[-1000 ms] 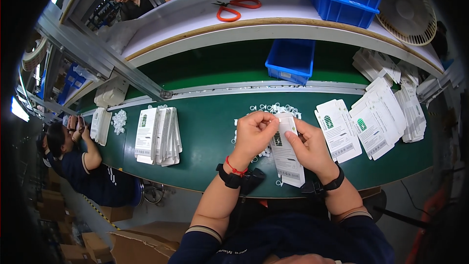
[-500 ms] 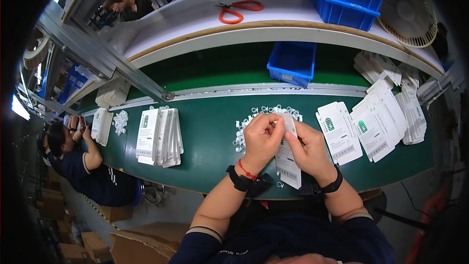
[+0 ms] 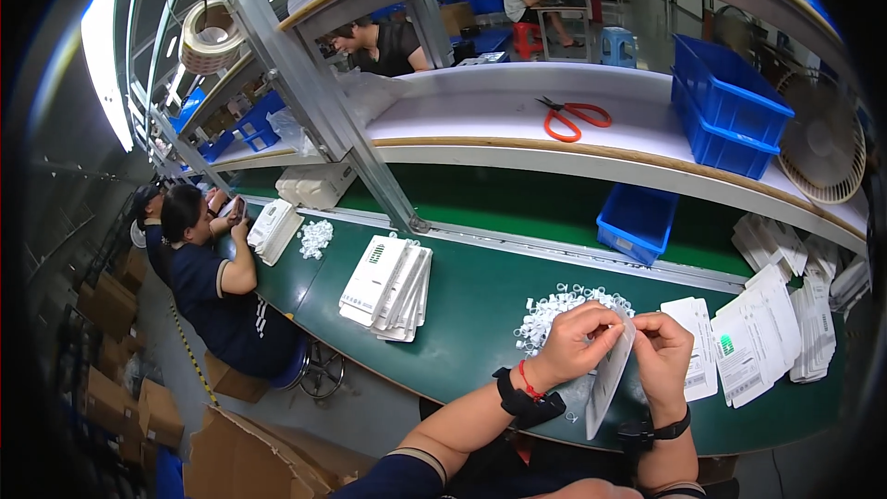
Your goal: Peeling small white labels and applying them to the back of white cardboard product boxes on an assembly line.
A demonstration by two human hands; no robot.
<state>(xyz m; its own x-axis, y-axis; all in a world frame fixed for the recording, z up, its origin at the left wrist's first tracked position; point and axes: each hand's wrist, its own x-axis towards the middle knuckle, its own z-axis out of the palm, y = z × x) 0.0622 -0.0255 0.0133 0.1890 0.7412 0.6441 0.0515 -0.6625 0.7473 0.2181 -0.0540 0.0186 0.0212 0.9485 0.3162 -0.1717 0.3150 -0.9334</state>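
A flat white printed carton [image 3: 606,390] stands on edge, tilted, between my two hands over the front of the green table. My left hand [image 3: 580,344] pinches its top end from the left. My right hand [image 3: 663,356] has thumb and fingers closed on the same end from the right. Anything small between the fingertips is hidden. Just beyond my left hand lies a loose pile of small white plastic loops [image 3: 545,319]. Beside my right hand are more flat white cartons [image 3: 758,337], fanned in overlapping stacks.
Another carton stack [image 3: 383,286] lies left on the green table [image 3: 480,277]. A blue bin [image 3: 637,222] sits under the shelf, which carries red-handled scissors [image 3: 568,117], stacked blue bins [image 3: 730,111] and a fan [image 3: 822,143]. A co-worker [image 3: 217,286] sits at left.
The view has swung up and left, showing more of the shelf and room. The carton has turned from lying face-up to nearly edge-on; both hands still grip its top.
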